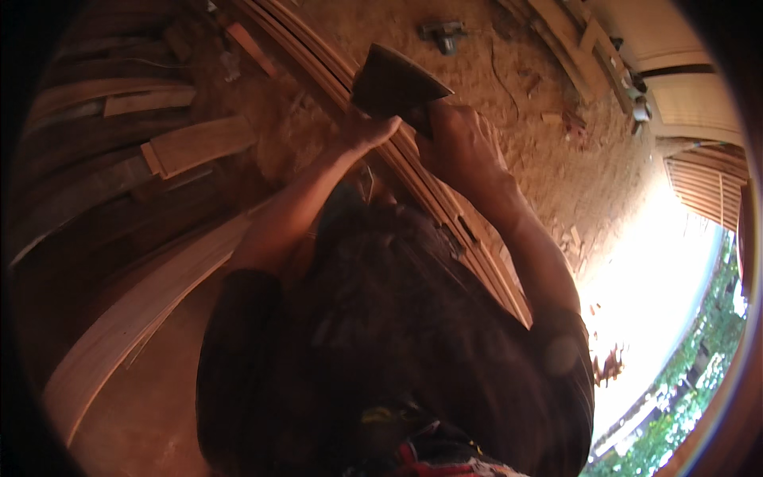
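Note:
My right hand (462, 147) is closed round the handle of a hatchet. The hatchet's broad dark head (397, 82) is raised over long wooden strips (425, 183), which run diagonally beneath my hands. My left hand (367, 133) grips the strips close below the blade, with its thumb stretched along the wood toward the right. Its other fingers are mostly hidden. Part of the strips' length is covered by my dark-clothed body.
Boards (199, 145) lie stacked on the left, and a long curved-looking plank (151, 306) extends toward the lower left. A power tool (447, 36) stands on the brown, chip-strewn floor (556, 175) at the far side. More timber (572, 52) lies at the back right.

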### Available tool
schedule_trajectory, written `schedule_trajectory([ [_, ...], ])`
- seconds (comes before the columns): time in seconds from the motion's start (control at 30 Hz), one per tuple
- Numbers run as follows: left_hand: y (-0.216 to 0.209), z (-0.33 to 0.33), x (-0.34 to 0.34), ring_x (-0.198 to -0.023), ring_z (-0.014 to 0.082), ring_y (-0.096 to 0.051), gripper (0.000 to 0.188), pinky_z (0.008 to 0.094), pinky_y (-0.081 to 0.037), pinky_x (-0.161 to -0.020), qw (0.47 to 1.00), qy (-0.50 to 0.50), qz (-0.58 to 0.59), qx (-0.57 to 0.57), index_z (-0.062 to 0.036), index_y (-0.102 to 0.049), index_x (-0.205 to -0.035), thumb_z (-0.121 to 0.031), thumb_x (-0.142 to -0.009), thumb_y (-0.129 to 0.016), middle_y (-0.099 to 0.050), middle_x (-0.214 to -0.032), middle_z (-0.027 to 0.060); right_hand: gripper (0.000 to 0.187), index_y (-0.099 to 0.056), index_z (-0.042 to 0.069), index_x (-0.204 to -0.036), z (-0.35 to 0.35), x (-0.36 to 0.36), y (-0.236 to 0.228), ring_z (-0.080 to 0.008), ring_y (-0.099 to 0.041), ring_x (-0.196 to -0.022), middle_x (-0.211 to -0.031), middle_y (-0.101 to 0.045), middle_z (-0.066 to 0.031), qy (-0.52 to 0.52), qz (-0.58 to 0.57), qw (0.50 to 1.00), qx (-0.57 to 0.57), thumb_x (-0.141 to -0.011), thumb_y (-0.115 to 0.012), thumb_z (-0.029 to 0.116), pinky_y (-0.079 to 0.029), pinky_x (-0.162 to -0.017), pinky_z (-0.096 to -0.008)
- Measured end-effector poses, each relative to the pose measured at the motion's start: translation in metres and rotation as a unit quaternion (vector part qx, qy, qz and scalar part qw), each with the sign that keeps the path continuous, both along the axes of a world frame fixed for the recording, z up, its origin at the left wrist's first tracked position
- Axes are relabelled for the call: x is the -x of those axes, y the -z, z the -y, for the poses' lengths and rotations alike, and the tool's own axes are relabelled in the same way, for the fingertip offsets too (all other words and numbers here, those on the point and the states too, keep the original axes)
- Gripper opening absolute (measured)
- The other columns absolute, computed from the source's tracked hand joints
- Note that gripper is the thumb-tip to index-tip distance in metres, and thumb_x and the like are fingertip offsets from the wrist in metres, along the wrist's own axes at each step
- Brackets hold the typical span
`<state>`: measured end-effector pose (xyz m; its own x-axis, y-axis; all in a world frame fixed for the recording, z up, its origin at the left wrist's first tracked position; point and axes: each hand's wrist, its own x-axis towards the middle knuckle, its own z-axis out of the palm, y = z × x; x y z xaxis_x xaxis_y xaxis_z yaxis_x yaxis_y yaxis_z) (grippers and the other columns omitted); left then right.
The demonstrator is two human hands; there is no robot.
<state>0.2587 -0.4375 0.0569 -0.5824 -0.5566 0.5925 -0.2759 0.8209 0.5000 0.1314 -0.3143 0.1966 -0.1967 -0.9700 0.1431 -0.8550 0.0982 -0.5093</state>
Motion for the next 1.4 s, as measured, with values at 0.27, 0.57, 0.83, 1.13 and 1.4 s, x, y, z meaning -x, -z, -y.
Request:
schedule_trajectory([
  [0.27,-0.041,0.003,0.001,-0.105,0.0323,-0.066,0.022,0.0434,-0.052,-0.093,0.975,-0.014,0.192,-0.115,-0.0052,-0.069,-0.102,-0.026,-0.093,-0.069,-0.071,-0.107,0.0116,0.023,-0.073,0.013,-0.109,0.003,0.001,-0.059,-0.0415,-0.073,-0.076,-0.082,-0.071,-0.025,0.028,0.094,0.991,0.09,-0.089,-0.061,0.012,-0.059,-0.069,-0.0506],
  [0.57,-0.026,0.009,-0.002,-0.092,0.0317,-0.068,0.025,0.0412,-0.054,-0.083,0.971,0.035,0.067,-0.226,-0.0068,-0.07,-0.098,-0.031,-0.101,-0.064,-0.07,-0.096,0.0148,0.014,-0.073,0.005,-0.088,0.015,0.023,-0.035,-0.0308,-0.07,-0.058,-0.069,-0.069,-0.0152,-0.053,-0.014,0.994,0.098,-0.091,-0.071,0.018,-0.059,-0.062,-0.0422],
  [0.83,0.071,0.017,-0.007,-0.097,0.0331,-0.068,0.03,0.0408,-0.055,-0.085,0.982,0.084,0.062,-0.16,-0.0085,-0.071,-0.108,-0.036,-0.102,-0.062,-0.072,-0.106,0.0129,0.021,-0.07,0.004,-0.103,0.0,0.004,0.031,-0.0383,-0.073,-0.08,-0.08,-0.071,-0.0212,-0.019,-0.058,0.992,-0.111,-0.084,-0.073,0.01,-0.06,-0.073,-0.0497],
  [1.13,0.056,0.051,-0.005,-0.087,0.0211,-0.07,0.039,0.0409,-0.057,-0.079,0.83,-0.067,-0.061,-0.55,-0.0094,-0.07,-0.1,-0.047,-0.092,-0.077,-0.071,-0.09,0.0053,0.039,-0.066,0.0,-0.119,-0.019,0.044,-0.01,-0.0389,-0.073,-0.1,-0.103,-0.074,-0.0252,0.146,0.22,0.964,0.01,-0.085,-0.07,0.018,-0.058,-0.085,-0.0445],
  [1.4,-0.042,0.017,0.023,-0.069,0.0152,-0.064,0.029,0.0358,-0.056,-0.066,0.983,0.064,0.038,-0.167,-0.0112,-0.07,-0.084,-0.038,-0.093,-0.079,-0.065,-0.075,-0.001,0.046,-0.065,-0.007,-0.116,-0.073,0.057,0.032,-0.0174,-0.069,-0.076,-0.094,-0.074,-0.0148,0.223,0.279,0.93,-0.084,-0.084,-0.081,0.021,-0.055,-0.064,-0.0333],
])
